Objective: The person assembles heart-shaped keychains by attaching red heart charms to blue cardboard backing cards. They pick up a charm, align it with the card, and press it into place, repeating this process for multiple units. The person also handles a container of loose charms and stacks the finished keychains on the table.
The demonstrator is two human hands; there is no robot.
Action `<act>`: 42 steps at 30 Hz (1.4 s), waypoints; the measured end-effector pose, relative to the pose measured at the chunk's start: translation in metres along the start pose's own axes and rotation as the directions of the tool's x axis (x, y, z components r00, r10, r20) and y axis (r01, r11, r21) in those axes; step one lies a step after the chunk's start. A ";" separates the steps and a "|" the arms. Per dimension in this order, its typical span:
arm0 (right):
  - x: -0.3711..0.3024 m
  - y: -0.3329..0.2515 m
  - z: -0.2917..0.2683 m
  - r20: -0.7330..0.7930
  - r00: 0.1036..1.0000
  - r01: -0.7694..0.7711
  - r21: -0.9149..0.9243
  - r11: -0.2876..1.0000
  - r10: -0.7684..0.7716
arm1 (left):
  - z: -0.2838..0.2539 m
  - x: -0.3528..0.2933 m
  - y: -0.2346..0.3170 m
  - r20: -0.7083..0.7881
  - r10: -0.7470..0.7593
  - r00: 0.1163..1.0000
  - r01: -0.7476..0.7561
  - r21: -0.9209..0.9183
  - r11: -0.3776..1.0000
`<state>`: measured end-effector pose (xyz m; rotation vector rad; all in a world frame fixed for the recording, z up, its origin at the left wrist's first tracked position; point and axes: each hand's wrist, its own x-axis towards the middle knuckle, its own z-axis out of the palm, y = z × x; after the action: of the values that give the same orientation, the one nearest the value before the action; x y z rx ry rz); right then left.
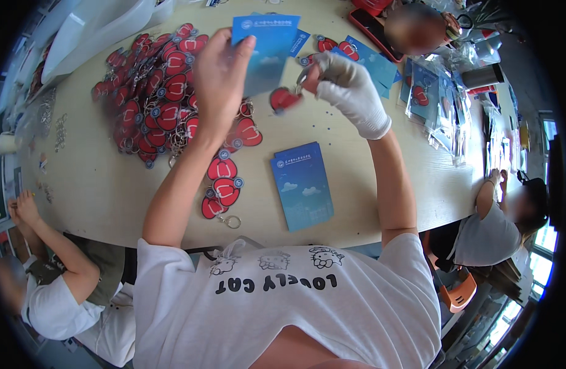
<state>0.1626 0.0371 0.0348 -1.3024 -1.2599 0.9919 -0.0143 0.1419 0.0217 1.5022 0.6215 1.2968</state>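
My bare left hand point(223, 77) pinches a blue card point(267, 52) with a cloud print, thumb across its left edge, held up over the far middle of the table. To its right, my right hand point(350, 89), in a white glove with the fingertips uncovered, grips a red keychain point(285, 99) that dangles toward the card and is smeared by motion. The keychain hangs apart from the card. A neat stack of the same blue cards point(303, 187) lies between my forearms. Beside my left forearm several red keychains point(224, 184) lie in a row, with a metal ring at the near end.
A big heap of red keychains point(154, 98) covers the table's left half, with loose metal rings point(61, 132) further left. Clear-bagged cards point(439, 111) pile up at the right, near a dark phone point(376, 35). Other people sit at left point(61, 289) and right point(489, 234).
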 end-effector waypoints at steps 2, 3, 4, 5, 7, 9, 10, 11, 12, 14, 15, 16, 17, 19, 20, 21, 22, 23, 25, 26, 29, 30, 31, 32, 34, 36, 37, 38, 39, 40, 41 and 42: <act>0.001 -0.019 0.000 -0.093 0.995 0.036 -0.052 0.998 -0.041 | 0.011 -0.009 -0.007 0.048 0.000 0.999 0.003 -0.061 0.998; 0.001 -0.021 0.000 -0.136 0.990 0.014 -0.158 0.987 -0.036 | 0.017 -0.015 -0.003 0.069 -0.043 0.997 0.050 -0.102 0.994; 0.000 -0.023 0.002 -0.180 0.983 0.014 -0.179 0.984 -0.047 | 0.023 -0.021 0.003 0.091 -0.085 0.992 0.098 -0.141 0.985; -0.001 -0.025 0.006 -0.222 0.973 0.014 -0.200 0.980 -0.059 | 0.027 -0.025 0.006 0.113 -0.090 0.990 0.111 -0.192 0.975; -0.004 -0.029 0.012 -0.282 0.959 -0.025 -0.215 0.976 -0.037 | 0.032 -0.032 0.009 0.147 -0.098 0.984 0.138 -0.292 0.946; -0.007 -0.031 0.012 -0.279 0.959 -0.019 -0.230 0.973 -0.047 | 0.033 -0.035 0.008 0.170 -0.065 0.983 0.108 -0.263 0.959; -0.008 -0.032 0.012 -0.277 0.960 -0.016 -0.236 0.972 -0.052 | 0.032 -0.036 0.008 0.180 -0.048 0.982 0.093 -0.247 0.965; -0.008 -0.033 0.011 -0.270 0.961 -0.006 -0.218 0.976 -0.054 | 0.030 -0.036 0.004 0.163 -0.069 0.984 0.107 -0.243 0.964; -0.009 -0.034 0.012 -0.263 0.964 -0.003 -0.194 0.981 -0.049 | 0.030 -0.037 0.003 0.155 -0.101 0.983 0.141 -0.274 0.951; -0.010 -0.037 0.013 -0.246 0.967 0.007 -0.218 0.976 -0.061 | 0.031 -0.035 0.004 0.142 -0.167 0.976 0.206 -0.337 0.919; -0.010 -0.041 0.012 -0.236 0.969 0.010 -0.266 0.964 -0.075 | 0.031 -0.035 0.005 0.159 -0.196 0.968 0.244 -0.400 0.884; -0.010 -0.040 0.011 -0.225 0.970 0.014 -0.314 0.949 -0.089 | 0.029 -0.035 0.003 0.165 -0.210 0.964 0.260 -0.397 0.880; -0.011 -0.031 0.006 -0.190 0.977 0.016 -0.390 0.921 -0.098 | 0.025 -0.035 0.001 0.172 -0.224 0.959 0.275 -0.395 0.876; -0.007 -0.043 0.016 -0.324 0.944 -0.053 -0.328 0.943 -0.060 | 0.021 -0.031 0.000 0.152 -0.211 0.966 0.254 -0.371 0.893; -0.008 -0.044 0.018 -0.330 0.918 0.039 -0.479 0.877 -0.220 | 0.020 -0.033 -0.002 0.150 -0.209 0.966 0.251 -0.373 0.893; -0.008 -0.046 0.019 -0.327 0.865 0.103 -0.626 0.773 -0.380 | 0.020 -0.032 -0.004 0.149 -0.200 0.968 0.243 -0.376 0.894; -0.008 -0.045 0.021 -0.356 0.888 0.111 -0.452 0.885 -0.293 | 0.020 -0.030 -0.004 0.148 -0.190 0.970 0.233 -0.378 0.896; -0.007 -0.045 0.024 -0.364 0.910 0.109 -0.258 0.960 -0.201 | 0.022 -0.032 -0.001 0.146 -0.207 0.967 0.249 -0.399 0.883; -0.010 -0.045 0.023 -0.290 0.955 0.091 0.071 0.993 -0.067 | 0.031 -0.036 0.014 0.147 -0.232 0.962 0.273 -0.439 0.856; -0.009 -0.043 0.021 -0.274 0.961 0.048 0.049 0.998 -0.033 | 0.030 -0.035 0.016 0.167 -0.261 0.951 0.310 -0.455 0.835; -0.011 -0.052 0.026 -0.251 0.963 -0.105 -0.011 0.994 0.099 | 0.026 -0.036 0.019 0.198 -0.293 0.935 0.353 -0.464 0.812; -0.014 -0.053 0.027 -0.249 0.966 -0.062 0.014 0.998 0.064 | 0.026 -0.037 0.022 0.196 -0.256 0.947 0.319 -0.451 0.834; -0.016 -0.053 0.028 -0.248 0.968 -0.019 0.039 0.999 0.029 | 0.025 -0.037 0.023 0.194 -0.218 0.956 0.283 -0.437 0.854; -0.017 -0.054 0.029 -0.247 0.969 0.023 0.064 0.998 -0.007 | 0.026 -0.037 0.024 0.158 -0.188 0.969 0.239 -0.434 0.869; -0.019 -0.057 0.026 -0.202 0.979 -0.018 0.029 0.999 0.024 | 0.030 -0.037 0.027 0.084 -0.122 0.989 0.146 -0.421 0.895; -0.021 -0.057 0.026 -0.205 0.979 0.008 -0.026 1.000 -0.013 | 0.032 -0.037 0.031 0.072 -0.106 0.992 0.127 -0.448 0.885; -0.023 -0.054 0.028 -0.228 0.971 0.053 -0.064 0.997 -0.066 | 0.032 -0.036 0.033 0.067 -0.098 0.993 0.118 -0.462 0.879; -0.025 -0.052 0.029 -0.249 0.961 0.096 -0.102 0.990 -0.119 | 0.030 -0.035 0.032 0.094 -0.064 0.994 0.099 -0.440 0.892; -0.026 -0.052 0.031 -0.260 0.950 0.142 -0.137 0.980 -0.174 | 0.025 -0.034 0.031 0.123 -0.029 0.992 0.079 -0.420 0.904; -0.027 -0.052 0.033 -0.270 0.935 0.187 -0.171 0.967 -0.228 | 0.023 -0.033 0.031 0.152 0.004 0.988 0.057 -0.400 0.915; -0.027 -0.052 0.035 -0.278 0.918 0.230 -0.207 0.951 -0.282 | 0.023 -0.032 0.032 0.154 -0.006 0.988 0.067 -0.395 0.916; -0.028 -0.054 0.035 -0.277 0.925 0.212 -0.188 0.959 -0.259 | 0.023 -0.034 0.034 0.154 -0.017 0.988 0.076 -0.389 0.918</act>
<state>0.1171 0.0099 0.0803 -1.3242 -1.2399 0.5108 -0.0104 0.0923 0.0411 1.2265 0.2749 1.1782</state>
